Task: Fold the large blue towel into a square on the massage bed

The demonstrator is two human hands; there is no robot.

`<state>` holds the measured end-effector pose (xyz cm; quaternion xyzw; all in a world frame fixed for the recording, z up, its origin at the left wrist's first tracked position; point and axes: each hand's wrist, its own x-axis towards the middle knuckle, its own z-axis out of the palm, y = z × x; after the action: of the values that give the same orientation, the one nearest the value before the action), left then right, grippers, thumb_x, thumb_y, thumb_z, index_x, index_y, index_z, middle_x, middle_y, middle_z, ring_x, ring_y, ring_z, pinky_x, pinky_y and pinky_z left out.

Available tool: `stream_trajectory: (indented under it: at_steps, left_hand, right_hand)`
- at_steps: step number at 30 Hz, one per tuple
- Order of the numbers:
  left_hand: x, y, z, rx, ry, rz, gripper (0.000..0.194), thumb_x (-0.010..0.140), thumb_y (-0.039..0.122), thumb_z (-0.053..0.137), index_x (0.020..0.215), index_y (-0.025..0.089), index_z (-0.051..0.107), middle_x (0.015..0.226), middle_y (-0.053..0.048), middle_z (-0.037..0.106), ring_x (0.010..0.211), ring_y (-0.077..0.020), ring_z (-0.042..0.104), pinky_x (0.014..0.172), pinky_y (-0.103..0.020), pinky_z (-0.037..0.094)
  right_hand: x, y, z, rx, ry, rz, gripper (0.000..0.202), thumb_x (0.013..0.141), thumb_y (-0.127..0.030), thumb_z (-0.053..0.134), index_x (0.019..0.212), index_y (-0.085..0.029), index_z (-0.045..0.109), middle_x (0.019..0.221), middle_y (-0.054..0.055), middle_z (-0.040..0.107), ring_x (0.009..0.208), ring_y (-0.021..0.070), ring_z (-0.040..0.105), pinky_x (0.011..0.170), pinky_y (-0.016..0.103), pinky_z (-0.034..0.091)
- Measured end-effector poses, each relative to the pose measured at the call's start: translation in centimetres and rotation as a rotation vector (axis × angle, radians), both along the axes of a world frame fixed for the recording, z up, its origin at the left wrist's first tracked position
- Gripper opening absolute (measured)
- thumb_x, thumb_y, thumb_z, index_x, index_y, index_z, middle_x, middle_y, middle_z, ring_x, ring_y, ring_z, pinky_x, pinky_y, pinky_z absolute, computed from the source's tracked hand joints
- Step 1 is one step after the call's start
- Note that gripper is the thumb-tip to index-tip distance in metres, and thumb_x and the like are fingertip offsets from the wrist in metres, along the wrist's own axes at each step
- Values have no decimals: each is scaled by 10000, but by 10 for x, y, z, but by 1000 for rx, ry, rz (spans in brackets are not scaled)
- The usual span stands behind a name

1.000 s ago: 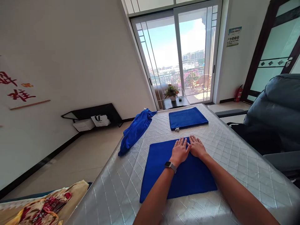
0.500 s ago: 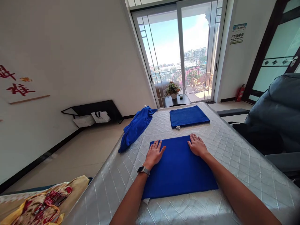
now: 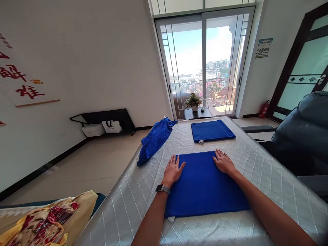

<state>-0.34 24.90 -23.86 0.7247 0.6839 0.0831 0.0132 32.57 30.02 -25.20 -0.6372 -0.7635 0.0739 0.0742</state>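
Observation:
A flat blue cloth piece, rectangular like a cushion cover with a white tag at its near left corner, lies on a silvery quilted mattress. My left hand rests flat on its far left corner, fingers stretched out, a watch on the wrist. On the far right corner lies my right hand, also flat with fingers extended. Neither hand grips anything. Beyond them is a second flat blue cloth piece with a tag on its near edge. A crumpled blue cloth drapes over the mattress's left edge.
A dark recliner stands along the right side. At the far end is a small dark table with a potted plant. Patterned bedding lies low at the front left. A black frame leans on the left wall.
The camera view has shifted slightly, so everything appears a little further right and mostly lower. Both hands remain flat on the far corners of the near blue cloth piece.

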Motion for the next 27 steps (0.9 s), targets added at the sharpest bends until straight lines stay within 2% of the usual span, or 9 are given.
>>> stream_trajectory:
  at_steps: [6,10,15,19,24,27]
  left_hand:
    - [1,-5,5,-11,-12,-1,888,990,711,87,1598,98,297,1681,-179,219,1563,-288,185,1253,-450,227]
    - [1,-5,4,11,1,-5,856,1004,689,109,1594,102,309,1673,-184,241,1558,-297,207,1245,-468,241]
    - [1,-1,-1,45,34,-14,839,1010,677,130,1585,98,329,1658,-194,285,1547,-308,244,1238,-477,250]
    - [1,0,0,28,58,-14,838,1011,675,134,1586,98,329,1663,-189,279,1549,-298,240,1247,-452,233]
    - [3,-2,10,25,104,4,796,1023,645,122,1585,125,341,1654,-177,306,1536,-294,283,1236,-479,268]
    - [22,-7,21,71,149,5,764,1039,601,148,1561,97,386,1625,-202,362,1516,-312,329,1230,-481,285]
  right_hand:
    - [-6,-7,10,30,-60,-16,686,1044,-442,180,1614,-66,246,1691,101,212,1567,193,132,1261,390,88]
    - [-9,-24,17,85,-91,-31,660,1043,-387,181,1608,-55,256,1686,108,225,1567,197,130,1264,404,69]
    - [-3,-51,12,41,-25,-4,694,1045,-455,159,1622,-75,221,1697,88,181,1570,189,106,1267,399,91]
    - [2,-59,7,-22,14,-22,727,1042,-496,153,1626,-64,185,1701,94,150,1572,197,95,1267,400,84]
    - [3,-58,7,-34,62,-26,729,1042,-501,140,1630,-70,162,1707,87,118,1574,190,72,1269,400,60]
    - [3,-57,8,-38,79,-28,734,1041,-507,133,1630,-69,165,1706,87,114,1575,192,63,1269,403,49]
